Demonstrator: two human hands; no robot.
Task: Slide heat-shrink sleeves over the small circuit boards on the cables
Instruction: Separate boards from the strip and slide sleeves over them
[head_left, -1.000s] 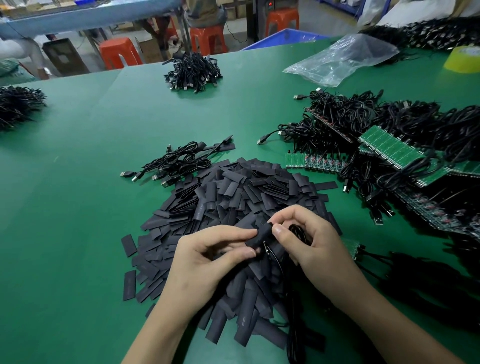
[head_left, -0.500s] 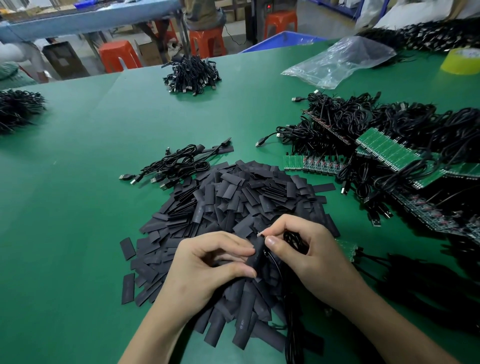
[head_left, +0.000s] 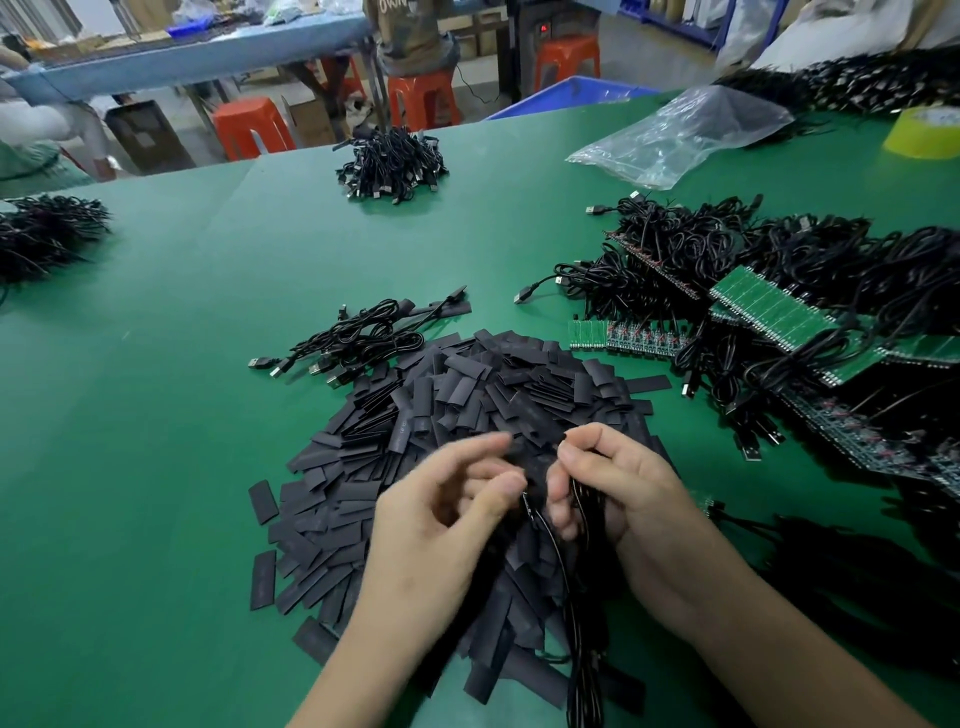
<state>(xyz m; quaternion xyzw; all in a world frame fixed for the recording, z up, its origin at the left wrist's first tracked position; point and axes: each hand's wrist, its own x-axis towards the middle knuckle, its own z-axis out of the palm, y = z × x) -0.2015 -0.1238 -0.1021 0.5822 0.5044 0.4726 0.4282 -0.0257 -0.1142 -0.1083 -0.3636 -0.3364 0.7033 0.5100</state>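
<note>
Green desk (head_left: 156, 467) carries the heap of sleeves (head_left: 493, 395), just above both hands. My right hand (head_left: 618, 499) pinches a cable (head_left: 584, 691) running toward bottom of frame. My left hand (head_left: 447, 519), nearer the heap, is blurred, loosely curled; I cannot tell its grip.

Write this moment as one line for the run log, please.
step: sleeving | left hand: blurred, grip unclear | right hand: grips black cable | sleeve pile: under both hands, on green table

A clear plastic bag (head_left: 680, 135) lies near a yellow tape roll (head_left: 924, 132); orange stools (head_left: 249, 127) stand beyond.
</note>
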